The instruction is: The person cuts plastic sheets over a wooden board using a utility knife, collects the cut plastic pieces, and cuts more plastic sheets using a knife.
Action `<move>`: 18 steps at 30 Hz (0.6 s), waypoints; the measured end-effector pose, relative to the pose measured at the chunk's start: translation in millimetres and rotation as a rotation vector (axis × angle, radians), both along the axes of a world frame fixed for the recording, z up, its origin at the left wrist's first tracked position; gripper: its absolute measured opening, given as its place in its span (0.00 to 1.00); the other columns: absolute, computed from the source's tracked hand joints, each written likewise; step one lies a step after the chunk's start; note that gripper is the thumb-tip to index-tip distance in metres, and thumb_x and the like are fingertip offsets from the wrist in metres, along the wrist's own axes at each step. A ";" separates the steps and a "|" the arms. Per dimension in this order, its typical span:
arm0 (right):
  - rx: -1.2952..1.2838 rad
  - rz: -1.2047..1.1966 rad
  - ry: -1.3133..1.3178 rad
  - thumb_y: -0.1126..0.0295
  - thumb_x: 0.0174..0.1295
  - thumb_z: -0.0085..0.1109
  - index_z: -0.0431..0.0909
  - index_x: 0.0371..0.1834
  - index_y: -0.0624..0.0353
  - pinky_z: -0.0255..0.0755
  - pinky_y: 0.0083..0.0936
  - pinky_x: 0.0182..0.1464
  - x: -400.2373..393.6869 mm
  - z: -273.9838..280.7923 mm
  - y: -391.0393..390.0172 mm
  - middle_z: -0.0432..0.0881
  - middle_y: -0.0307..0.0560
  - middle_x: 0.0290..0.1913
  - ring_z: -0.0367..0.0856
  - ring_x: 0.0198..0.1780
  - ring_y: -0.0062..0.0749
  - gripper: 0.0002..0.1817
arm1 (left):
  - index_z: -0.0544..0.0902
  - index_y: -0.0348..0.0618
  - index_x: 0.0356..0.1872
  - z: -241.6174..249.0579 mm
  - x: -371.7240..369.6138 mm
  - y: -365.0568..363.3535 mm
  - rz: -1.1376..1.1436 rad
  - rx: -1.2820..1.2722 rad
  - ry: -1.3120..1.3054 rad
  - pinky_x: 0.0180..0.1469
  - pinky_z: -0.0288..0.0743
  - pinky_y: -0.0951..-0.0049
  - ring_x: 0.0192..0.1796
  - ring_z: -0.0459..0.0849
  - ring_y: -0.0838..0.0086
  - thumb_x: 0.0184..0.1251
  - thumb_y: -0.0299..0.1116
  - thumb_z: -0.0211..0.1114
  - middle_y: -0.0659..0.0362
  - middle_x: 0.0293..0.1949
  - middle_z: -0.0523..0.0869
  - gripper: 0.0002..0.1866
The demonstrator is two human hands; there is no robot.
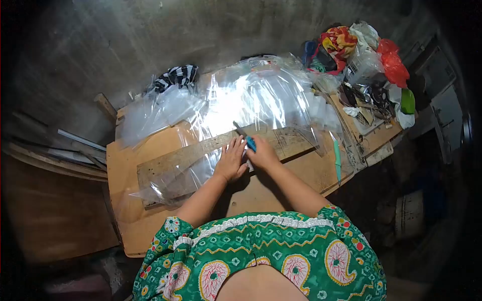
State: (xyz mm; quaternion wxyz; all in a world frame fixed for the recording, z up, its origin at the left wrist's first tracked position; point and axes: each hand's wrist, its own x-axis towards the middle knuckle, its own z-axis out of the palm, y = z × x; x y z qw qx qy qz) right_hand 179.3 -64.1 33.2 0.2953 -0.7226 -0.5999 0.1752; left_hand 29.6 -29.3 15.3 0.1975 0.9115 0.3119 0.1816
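Observation:
My right hand (262, 152) is closed around a blue-handled tool (251, 144). Its narrow dark front end points up and left, and I cannot make out whether it is a knife blade. Fingers stretched out, my left hand (231, 159) presses flat on clear plastic sheeting (199, 173), right beside the tool. Under the sheeting lies a long worn wooden board (165, 168), set at a slant across the table. Something small and pale below my right hand is mostly hidden.
Shiny clear plastic (271, 95) is heaped at the back of the wooden table (128, 220). A mint-green knife (337, 159) lies at the right edge. Bags and cloth (341, 42) pile up at the back right. A striped cloth (176, 76) rests against the wall.

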 end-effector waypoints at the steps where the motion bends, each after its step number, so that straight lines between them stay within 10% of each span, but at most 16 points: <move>1: -0.114 -0.034 -0.001 0.64 0.47 0.57 0.66 0.48 0.60 0.67 0.41 0.46 -14.1 2.4 -1.2 0.71 0.59 0.46 0.71 0.46 0.56 0.24 | 0.57 0.42 0.60 -3.0 -5.7 3.0 0.010 0.005 -0.001 0.62 0.46 0.48 0.65 0.53 0.52 0.47 0.39 0.59 0.48 0.64 0.53 0.36; 5: -0.300 0.046 -0.039 0.64 0.46 0.59 0.69 0.44 0.59 0.67 0.40 0.46 -14.7 6.9 13.2 0.74 0.58 0.43 0.73 0.46 0.52 0.21 | 0.61 0.42 0.57 5.2 -40.9 0.1 0.117 0.022 -0.244 0.62 0.46 0.49 0.65 0.53 0.55 0.46 0.36 0.57 0.47 0.62 0.57 0.33; 8: -0.318 0.105 -0.134 0.65 0.51 0.54 0.73 0.38 0.57 0.67 0.42 0.43 12.1 7.3 38.1 0.77 0.58 0.38 0.74 0.42 0.52 0.12 | 0.61 0.44 0.59 31.4 -81.7 -25.8 0.595 0.155 0.305 0.60 0.38 0.40 0.66 0.47 0.52 0.48 0.43 0.58 0.47 0.64 0.53 0.34; 13: 0.292 -0.268 -0.243 0.73 0.51 0.46 0.69 0.44 0.61 0.68 0.42 0.43 127.1 21.5 124.2 0.74 0.60 0.43 0.74 0.42 0.54 0.15 | 0.59 0.47 0.61 20.1 -119.0 -41.6 0.793 -0.009 0.524 0.61 0.37 0.42 0.67 0.45 0.53 0.53 0.50 0.53 0.48 0.65 0.51 0.34; 16: 0.466 -0.531 -0.341 0.66 0.50 0.58 0.66 0.45 0.64 0.66 0.40 0.46 117.6 88.5 121.9 0.71 0.59 0.41 0.71 0.43 0.56 0.21 | 0.59 0.46 0.61 4.4 -117.9 -42.9 0.804 0.024 0.409 0.62 0.40 0.47 0.66 0.48 0.54 0.55 0.48 0.53 0.47 0.64 0.52 0.33; 18: 0.435 -0.294 -0.357 0.63 0.50 0.59 0.67 0.45 0.63 0.67 0.39 0.46 96.7 70.8 124.2 0.71 0.60 0.42 0.71 0.43 0.54 0.22 | 0.59 0.45 0.61 -5.3 -111.4 -40.6 0.797 0.007 0.340 0.63 0.39 0.48 0.66 0.48 0.54 0.55 0.46 0.53 0.47 0.64 0.52 0.32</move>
